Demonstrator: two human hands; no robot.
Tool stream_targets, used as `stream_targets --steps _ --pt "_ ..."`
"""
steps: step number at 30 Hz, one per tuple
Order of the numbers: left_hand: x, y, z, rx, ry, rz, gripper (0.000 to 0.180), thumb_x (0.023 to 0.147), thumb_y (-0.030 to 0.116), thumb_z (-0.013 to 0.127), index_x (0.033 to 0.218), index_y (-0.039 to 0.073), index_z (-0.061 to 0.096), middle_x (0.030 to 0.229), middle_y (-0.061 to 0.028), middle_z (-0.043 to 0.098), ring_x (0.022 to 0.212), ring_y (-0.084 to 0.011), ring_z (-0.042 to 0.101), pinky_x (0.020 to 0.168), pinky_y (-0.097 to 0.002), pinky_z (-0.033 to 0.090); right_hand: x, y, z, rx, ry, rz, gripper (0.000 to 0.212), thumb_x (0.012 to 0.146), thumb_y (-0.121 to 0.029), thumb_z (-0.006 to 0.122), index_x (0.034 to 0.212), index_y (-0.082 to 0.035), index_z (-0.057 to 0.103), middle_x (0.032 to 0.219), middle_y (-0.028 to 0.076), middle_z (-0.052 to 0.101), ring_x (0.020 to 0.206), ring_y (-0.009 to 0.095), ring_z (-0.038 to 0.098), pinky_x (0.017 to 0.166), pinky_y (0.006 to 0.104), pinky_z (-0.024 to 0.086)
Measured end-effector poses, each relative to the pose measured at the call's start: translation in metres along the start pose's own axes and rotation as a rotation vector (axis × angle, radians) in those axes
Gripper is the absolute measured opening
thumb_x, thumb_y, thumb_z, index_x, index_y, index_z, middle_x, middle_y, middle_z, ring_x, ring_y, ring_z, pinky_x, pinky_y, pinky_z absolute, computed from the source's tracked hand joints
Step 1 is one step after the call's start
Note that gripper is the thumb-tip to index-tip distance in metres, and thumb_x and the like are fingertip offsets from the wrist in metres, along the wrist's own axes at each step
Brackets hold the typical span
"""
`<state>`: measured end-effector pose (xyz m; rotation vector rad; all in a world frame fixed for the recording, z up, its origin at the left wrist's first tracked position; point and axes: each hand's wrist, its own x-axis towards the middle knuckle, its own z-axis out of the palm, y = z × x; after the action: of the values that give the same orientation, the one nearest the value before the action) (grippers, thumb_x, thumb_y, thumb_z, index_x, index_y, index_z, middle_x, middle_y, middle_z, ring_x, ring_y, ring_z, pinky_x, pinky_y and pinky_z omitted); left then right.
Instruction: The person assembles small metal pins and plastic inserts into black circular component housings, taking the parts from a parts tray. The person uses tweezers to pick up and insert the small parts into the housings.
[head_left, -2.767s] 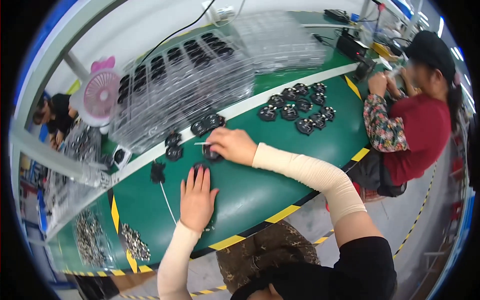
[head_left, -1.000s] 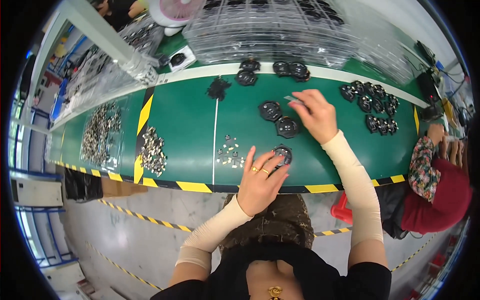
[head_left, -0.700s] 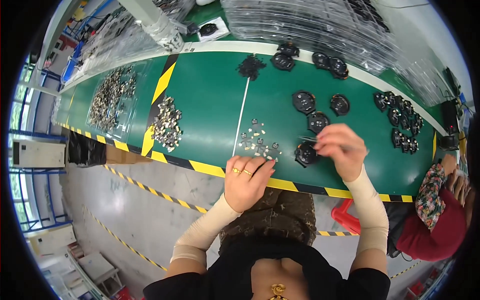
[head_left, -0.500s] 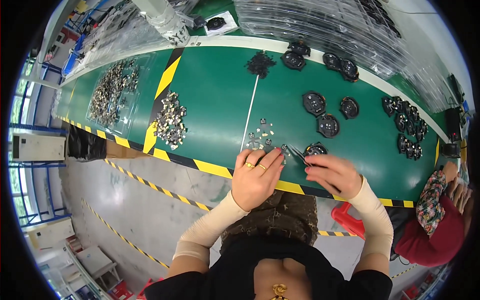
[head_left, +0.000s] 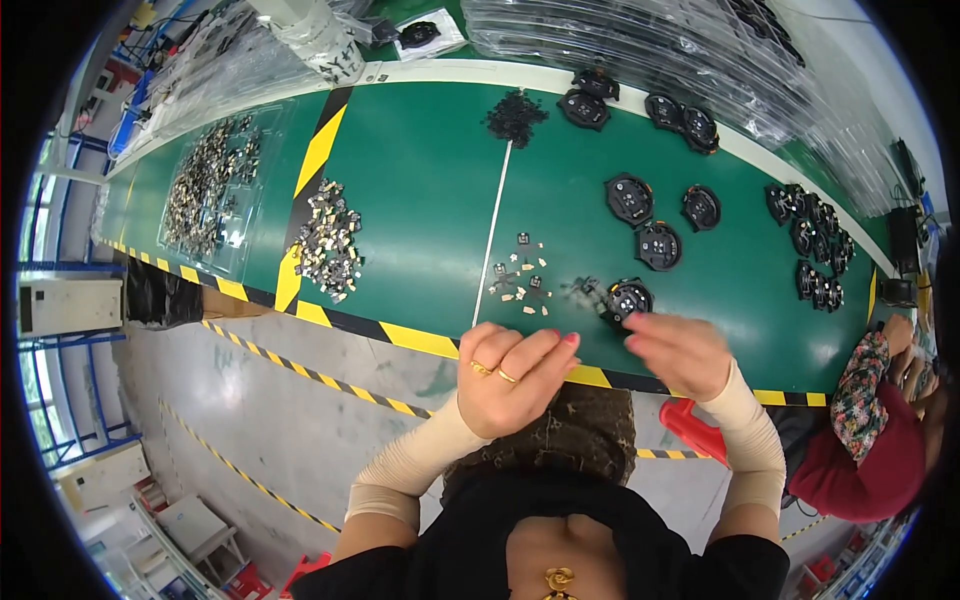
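My left hand [head_left: 512,375], with rings, is closed near the table's front edge, fingertips together. Whatever it pinches, if anything, is too small to make out. My right hand [head_left: 682,352] is blurred, its fingers drawn together around what looks like tweezers [head_left: 600,300], smeared by motion. Beside the tweezers lies a round black watch-like housing [head_left: 631,299], close to the right fingertips. Left of it, small parts [head_left: 523,283], dark squares and pale tabs, are scattered on the green table. Three similar housings [head_left: 659,246] sit farther back.
A pile of small parts [head_left: 330,245] lies at the left, beyond it a clear tray [head_left: 243,225] full of them. Black pieces [head_left: 516,118] are heaped at the back. More housings [head_left: 818,235] stand at right. Stacked plastic trays [head_left: 640,40] line the rear; a co-worker's sleeve [head_left: 862,400] is right.
My left hand has drawn back toward me from the small parts. My right hand has shifted slightly right and nearer to me, and the tweezers have become blurred beside the housing.
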<state>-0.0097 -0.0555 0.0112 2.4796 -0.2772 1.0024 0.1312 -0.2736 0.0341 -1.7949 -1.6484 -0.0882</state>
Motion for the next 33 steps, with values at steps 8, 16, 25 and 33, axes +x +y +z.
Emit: stream_targets --steps 8,16,25,33 --pt "0.030 0.019 0.057 -0.106 -0.282 -0.036 0.043 0.074 0.017 0.074 0.115 0.007 0.068 0.101 -0.0054 0.057 0.083 -0.0229 0.054 0.071 -0.0360 0.047 -0.035 -0.008 0.008 0.940 0.837 0.900 0.014 0.090 0.006 0.061 0.104 0.005 0.065 0.103 0.025 0.068 0.081 0.028 0.072 0.075 0.0364 0.060" --pt "0.018 0.007 0.035 -0.199 -0.380 0.030 0.037 0.070 0.003 0.063 0.106 0.005 0.071 0.101 -0.0034 0.062 0.092 -0.0223 0.058 0.075 -0.0356 0.049 -0.035 -0.017 0.017 0.955 0.784 1.036 0.009 0.093 0.002 0.059 0.100 0.001 0.053 0.101 0.029 0.066 0.077 0.027 0.072 0.068 0.0320 0.060" --pt "0.017 0.004 0.035 -0.231 -0.352 0.064 0.032 0.072 0.006 0.065 0.103 0.002 0.070 0.104 -0.0041 0.061 0.091 -0.0214 0.058 0.073 -0.0338 0.048 -0.034 -0.015 0.015 0.956 0.714 1.051 0.015 0.093 0.005 0.057 0.098 -0.003 0.046 0.098 0.027 0.068 0.076 0.027 0.072 0.066 0.0319 0.060" --pt "0.016 0.005 0.037 -0.239 -0.324 0.013 0.036 0.065 0.000 0.066 0.100 0.006 0.073 0.100 -0.0018 0.064 0.089 -0.0223 0.061 0.073 -0.0355 0.050 -0.033 -0.014 0.016 0.945 0.687 1.042 0.015 0.093 0.005 0.057 0.098 -0.003 0.046 0.097 0.026 0.068 0.076 0.027 0.072 0.067 0.0319 0.059"
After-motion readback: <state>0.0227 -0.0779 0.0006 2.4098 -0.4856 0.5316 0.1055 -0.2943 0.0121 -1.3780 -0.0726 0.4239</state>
